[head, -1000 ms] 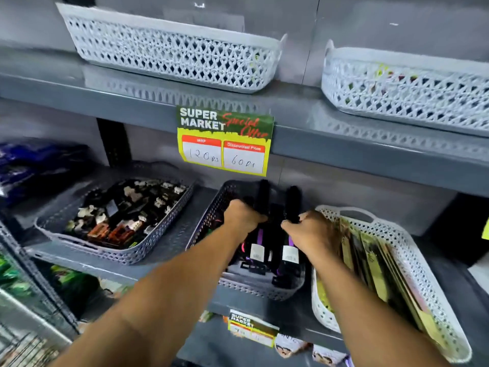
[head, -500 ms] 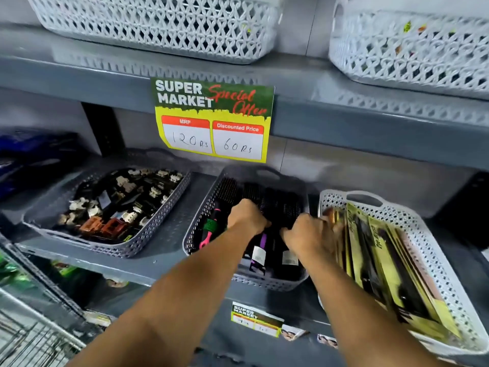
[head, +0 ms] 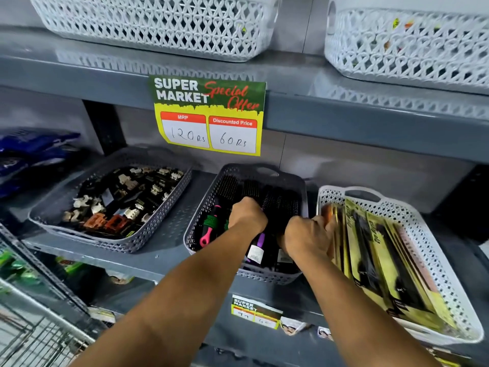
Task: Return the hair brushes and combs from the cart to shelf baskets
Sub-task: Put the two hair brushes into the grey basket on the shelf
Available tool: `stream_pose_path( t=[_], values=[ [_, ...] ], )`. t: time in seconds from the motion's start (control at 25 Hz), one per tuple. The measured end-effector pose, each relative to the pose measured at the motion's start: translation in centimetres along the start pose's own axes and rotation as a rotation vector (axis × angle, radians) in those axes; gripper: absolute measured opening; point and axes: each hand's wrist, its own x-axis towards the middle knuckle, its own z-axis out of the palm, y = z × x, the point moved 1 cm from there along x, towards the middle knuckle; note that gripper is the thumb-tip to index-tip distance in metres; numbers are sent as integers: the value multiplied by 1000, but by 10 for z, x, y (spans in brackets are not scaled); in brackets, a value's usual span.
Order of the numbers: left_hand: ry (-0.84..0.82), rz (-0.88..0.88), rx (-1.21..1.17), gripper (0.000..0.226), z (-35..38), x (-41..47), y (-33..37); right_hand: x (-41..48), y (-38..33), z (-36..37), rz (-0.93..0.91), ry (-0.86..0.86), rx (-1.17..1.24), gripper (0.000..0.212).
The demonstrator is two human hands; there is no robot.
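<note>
A grey basket in the middle of the shelf holds several black hair brushes lying flat, bristles toward the back. A pink-and-green brush lies at its left side. My left hand is closed on a brush with a purple handle. My right hand grips the black brush beside it, its handle mostly hidden under the fist. Both hands are inside the basket.
A grey basket of hair clips sits to the left. A white basket of yellow packaged combs stands at the right, touching my right hand. Two white baskets are on the shelf above, and a wire cart shows at lower left.
The two brushes have gone from upright to lying down in the grey basket, with my hands lowered on them. The view has moved closer and slightly down.
</note>
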Motion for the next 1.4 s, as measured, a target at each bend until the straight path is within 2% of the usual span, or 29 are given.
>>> stream_pose_path(
  t=[0.12,0.16,0.32,0.44,0.56,0.68,0.92,1.16,1.24,1.4],
  values=[
    [12,0,-7,4,0,-6,-3,-5,3,-4,-16,0,33,13],
    [18,-1,-11,10,0,-9,-4,-7,4,-6,-21,5,46,16],
    [50,26,49,26,-5,-20,-10,-11,7,-13,-54,77,83,40],
    [180,176,203,32,-21,-32,-16,-14,4,-19,-101,169,111,52],
    [378,329,352,34,-46,-41,-29,-21,-12,-30,-169,233,125,59],
    [504,330,432,50,-74,-53,-54,-35,-39,-40,-268,294,143,61],
    [665,135,451,54,-143,-105,-147,-83,-122,-43,-544,327,249,65],
    [801,-179,456,49,-202,-176,-275,-160,-222,-18,-863,257,315,64],
    [808,-278,438,44,-213,-197,-319,-186,-253,-6,-958,184,319,63],
    [755,-546,286,51,-220,-224,-410,-232,-309,31,-1145,-46,291,61]
  ],
)
